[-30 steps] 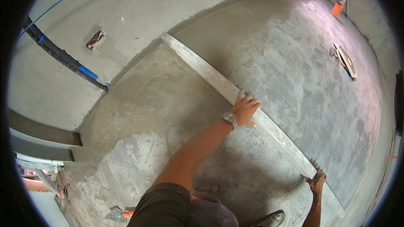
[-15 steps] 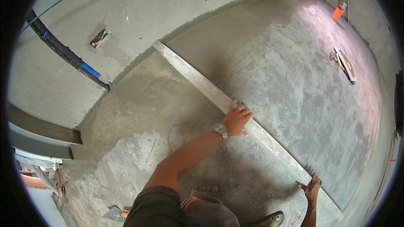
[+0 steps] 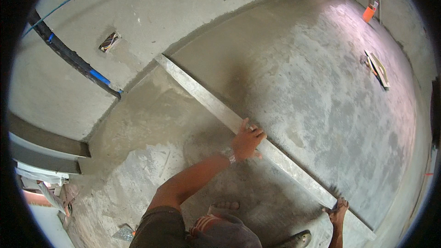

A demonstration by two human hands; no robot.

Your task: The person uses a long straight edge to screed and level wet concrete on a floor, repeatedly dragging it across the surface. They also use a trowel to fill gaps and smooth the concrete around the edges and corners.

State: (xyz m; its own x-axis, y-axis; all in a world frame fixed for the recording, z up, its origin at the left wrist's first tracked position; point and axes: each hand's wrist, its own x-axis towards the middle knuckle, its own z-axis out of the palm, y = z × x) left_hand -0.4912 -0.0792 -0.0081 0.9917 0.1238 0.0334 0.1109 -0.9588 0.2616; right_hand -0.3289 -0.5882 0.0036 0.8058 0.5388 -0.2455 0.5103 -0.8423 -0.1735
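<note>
A long, pale screed bar lies flat across the grey mortar floor, slanting from the wall's foot at upper left to the lower right. My left hand grips it near the middle, fingers over the far edge and thumb on the near side. Close to its lower right end, my right hand is wrapped round the bar too. Damp, browner mortar spreads along the wall on both sides of the bar's far end; the floor beyond its right half is greyer and mottled.
A hand float lies at right, and an orange object stands by the far right corner. A trowel rests at lower left, near a step. Black conduit runs down the wall beside a wired box. My shoe shows below.
The screed bar has slid toward me and to the left, mostly at its far end and middle. My left hand has travelled with it; my right hand has shifted only slightly down.
</note>
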